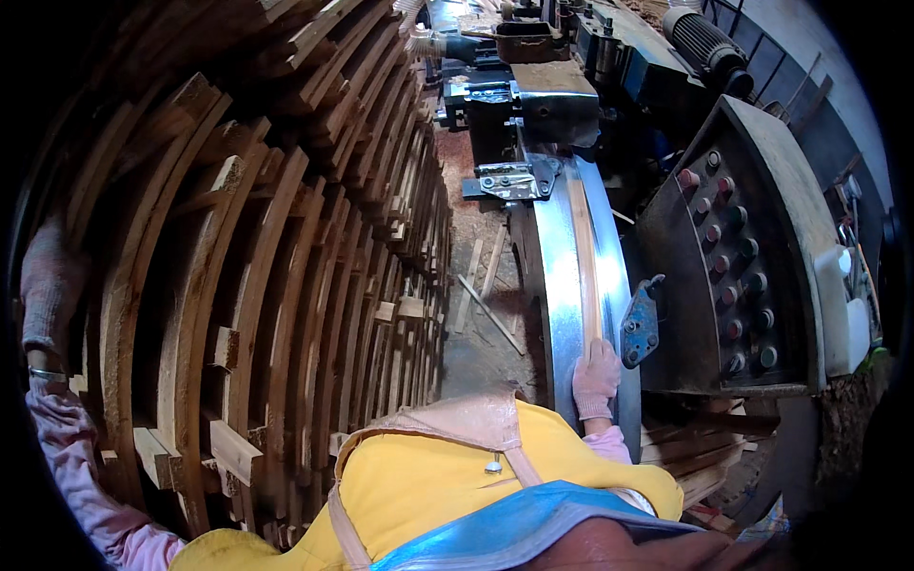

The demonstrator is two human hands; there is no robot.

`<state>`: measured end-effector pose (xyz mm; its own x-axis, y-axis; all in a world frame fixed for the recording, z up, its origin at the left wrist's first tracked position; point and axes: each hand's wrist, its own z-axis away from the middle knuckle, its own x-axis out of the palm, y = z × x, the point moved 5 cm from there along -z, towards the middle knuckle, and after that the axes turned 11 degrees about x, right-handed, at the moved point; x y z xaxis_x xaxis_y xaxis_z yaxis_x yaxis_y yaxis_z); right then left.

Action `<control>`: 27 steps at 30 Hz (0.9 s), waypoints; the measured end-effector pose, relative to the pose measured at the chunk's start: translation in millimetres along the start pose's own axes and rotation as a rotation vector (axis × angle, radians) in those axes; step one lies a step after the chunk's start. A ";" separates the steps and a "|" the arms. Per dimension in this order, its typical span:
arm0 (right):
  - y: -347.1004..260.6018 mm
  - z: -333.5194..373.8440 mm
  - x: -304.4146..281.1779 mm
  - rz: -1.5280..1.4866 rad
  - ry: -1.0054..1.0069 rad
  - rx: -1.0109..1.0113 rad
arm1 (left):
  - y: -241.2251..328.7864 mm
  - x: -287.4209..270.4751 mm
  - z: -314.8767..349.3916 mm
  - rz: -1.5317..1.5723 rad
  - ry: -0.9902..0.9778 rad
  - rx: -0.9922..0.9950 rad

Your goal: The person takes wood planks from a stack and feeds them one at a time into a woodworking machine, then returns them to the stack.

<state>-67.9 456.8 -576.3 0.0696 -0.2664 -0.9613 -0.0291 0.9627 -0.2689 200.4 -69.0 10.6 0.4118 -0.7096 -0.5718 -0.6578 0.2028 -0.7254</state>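
A long, narrow wooden strip (585, 257) lies lengthwise on the shiny metal bed (562, 276) of a woodworking machine. My right hand (597, 381), in a pale knitted glove, is closed on the strip's near end. The strip's far end runs toward the machine's guide parts and dark housing. Out at the far left, my gloved left hand (52, 285) reaches up beside a tall stack of wooden strips (205, 276). Its fingers are in shadow at the edge of the stack, and whether they grip a piece is hidden.
A control box (733, 257) with rows of red and green buttons stands right of the bed. Between them is a blue metal bracket (641, 324). Loose offcuts (490, 309) lie on the floor left of the bed. A motor (705, 48) sits at the back right.
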 end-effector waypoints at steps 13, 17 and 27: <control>-169.4 -259.6 0.6 -0.492 -0.189 -0.153 | 80.6 -121.0 19.1 -0.145 0.892 0.944; -278.6 -101.8 -209.8 -0.976 0.315 -1.249 | 199.1 -135.1 32.2 -0.533 1.193 1.050; -137.6 -29.2 -66.1 -0.848 0.228 -0.561 | 311.3 -198.5 33.5 0.268 0.874 1.241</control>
<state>-97.6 340.5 -477.5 0.0953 -0.9041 -0.4165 -0.5221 0.3109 -0.7942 -65.0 157.6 -114.6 -0.4065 -0.6331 -0.6587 0.4541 0.4856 -0.7470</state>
